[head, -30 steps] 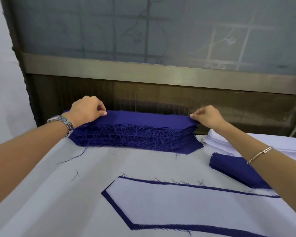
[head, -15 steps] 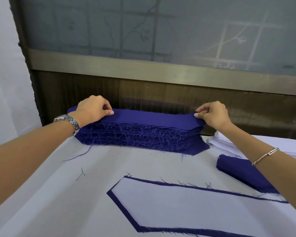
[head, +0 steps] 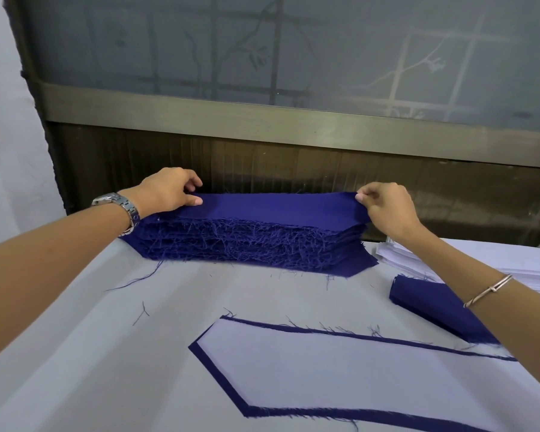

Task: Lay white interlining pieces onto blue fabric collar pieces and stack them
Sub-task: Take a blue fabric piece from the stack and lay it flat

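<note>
Two hands were seen at the far edge of the white-covered tabletop (head: 75,353). One tall stack of blue collar pieces (head: 247,241), edges frayed, was recorded against the wall. Its top piece (head: 278,205) was pinched at the left end by the left hand (head: 169,194), thumb against curled fingers, and at the right end by the right hand (head: 387,210), that end raised slightly. One white interlining piece (head: 340,375) was noted nearer the camera, laid on one blue piece (head: 214,369) showing as a border. One stack of white interlining (head: 527,269) and one smaller blue pile (head: 434,304) were logged at right. One wristwatch (head: 122,204) and one bracelet (head: 487,289) were worn. Two loose threads (head: 134,280) were counted at left.
</note>
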`<state>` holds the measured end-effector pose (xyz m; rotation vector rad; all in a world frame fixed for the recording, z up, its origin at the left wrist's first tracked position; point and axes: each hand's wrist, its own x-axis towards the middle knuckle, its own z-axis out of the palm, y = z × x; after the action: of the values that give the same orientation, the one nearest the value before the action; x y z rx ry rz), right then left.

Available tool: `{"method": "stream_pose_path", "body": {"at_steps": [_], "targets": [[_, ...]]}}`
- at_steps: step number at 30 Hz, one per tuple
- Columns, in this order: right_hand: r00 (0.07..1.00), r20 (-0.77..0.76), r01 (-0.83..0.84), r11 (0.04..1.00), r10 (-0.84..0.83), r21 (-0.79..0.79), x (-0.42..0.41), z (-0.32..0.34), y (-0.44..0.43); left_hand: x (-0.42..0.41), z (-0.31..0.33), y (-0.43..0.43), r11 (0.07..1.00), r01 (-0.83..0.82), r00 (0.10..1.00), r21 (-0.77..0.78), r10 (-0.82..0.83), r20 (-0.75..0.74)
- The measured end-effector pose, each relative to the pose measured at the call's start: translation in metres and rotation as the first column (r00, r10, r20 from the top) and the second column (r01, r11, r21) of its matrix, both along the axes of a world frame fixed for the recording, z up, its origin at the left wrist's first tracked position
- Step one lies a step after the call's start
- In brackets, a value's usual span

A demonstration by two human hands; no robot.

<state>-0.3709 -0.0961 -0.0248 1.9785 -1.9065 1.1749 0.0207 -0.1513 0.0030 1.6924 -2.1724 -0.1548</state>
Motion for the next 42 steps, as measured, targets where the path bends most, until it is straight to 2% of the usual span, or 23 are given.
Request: {"method": "stream_pose_path", "body": {"at_steps": [4,10,14,24,32,38,42], "targets": [[1.000,-0.016,-0.014,0.999,0.013,-0.046,-0.003,-0.002,0.003,0.002,-0.001,-0.008,0.998,0.053,0.998,0.024,-0.054,0.033],[0.980,-0.197,-0.031,0.960,-0.025,-0.278,-0.007,-0.005,0.013,0.003,0.000,-0.013,0.992,0.125,0.987,0.031,-0.127,0.093],[0.981,-0.196,-0.079,0.923,0.004,-0.378,-0.008,-0.006,0.017,0.005,-0.001,-0.014,0.990,0.140,0.987,0.031,-0.142,0.074],[0.985,-0.154,-0.132,0.926,0.081,-0.355,-0.005,-0.008,0.023,0.005,0.000,-0.012,0.991,0.105,0.989,-0.077,-0.096,0.115],[0.992,-0.084,-0.121,0.936,0.098,-0.329,-0.005,-0.010,0.027,0.013,-0.002,-0.010,0.952,0.154,0.954,-0.265,-0.073,0.292],[0.939,0.199,-0.231,0.944,0.280,-0.236,0.000,-0.010,0.032,0.020,-0.009,-0.007,0.914,0.163,0.927,-0.370,-0.014,0.374],[0.916,0.246,-0.256,0.934,0.316,-0.249,0.003,-0.009,0.033,0.030,-0.012,-0.006,0.913,0.105,0.925,-0.393,0.055,0.376]]}}
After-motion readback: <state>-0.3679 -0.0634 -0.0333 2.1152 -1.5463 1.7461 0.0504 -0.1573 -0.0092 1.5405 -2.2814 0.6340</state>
